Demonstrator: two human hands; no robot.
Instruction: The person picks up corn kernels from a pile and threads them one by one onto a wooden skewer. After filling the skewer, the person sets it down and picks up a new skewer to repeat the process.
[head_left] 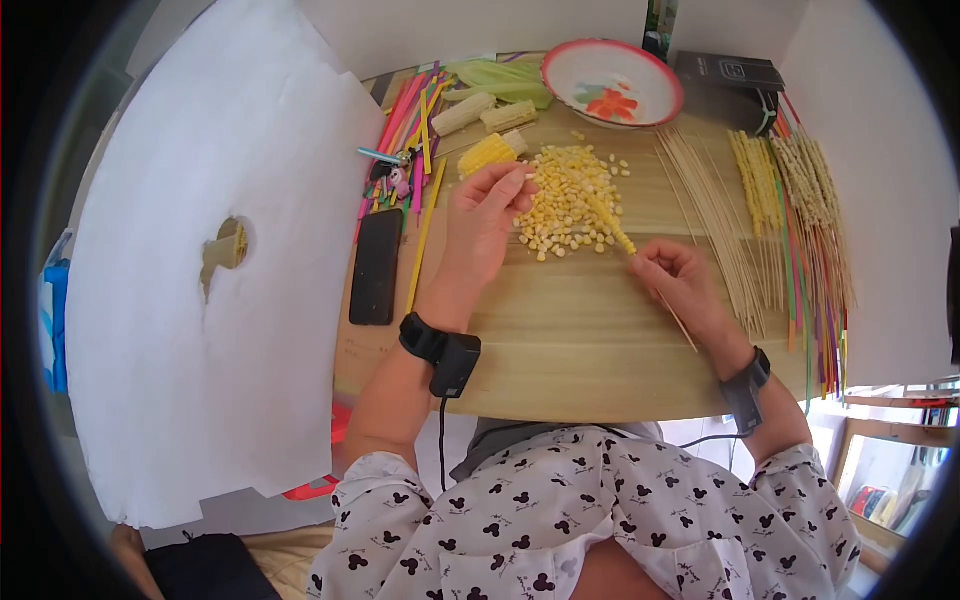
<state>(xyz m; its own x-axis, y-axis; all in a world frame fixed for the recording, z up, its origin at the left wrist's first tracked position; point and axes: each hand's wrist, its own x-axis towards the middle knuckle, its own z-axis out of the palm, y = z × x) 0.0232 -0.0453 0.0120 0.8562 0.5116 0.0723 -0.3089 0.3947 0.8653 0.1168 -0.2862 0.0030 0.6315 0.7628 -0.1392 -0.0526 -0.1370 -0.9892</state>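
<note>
My right hand [682, 282] is closed around a thin wooden skewer [679, 320], just below a row of yellow corn kernels [610, 220] threaded along its upper part. The skewer tilts up and left, over a heap of loose corn kernels [565, 185]. My left hand [490, 205] is pinched at the heap's left edge, with a small pale corn kernel [531, 177] at its fingertips. Just behind that hand lies a partly stripped corn cob [487, 155]. Two bare cobs [463, 114] rest farther back, by green husks [500, 80].
Bare skewers [710, 220] lie right of the heap, beside kernel-covered skewers [805, 170] and coloured sticks. A red-rimmed enamel bowl [560, 60] and a black box [728, 72] stand at the back. On the left are a phone [376, 268] and coloured strips [405, 115]. White panels flank the table.
</note>
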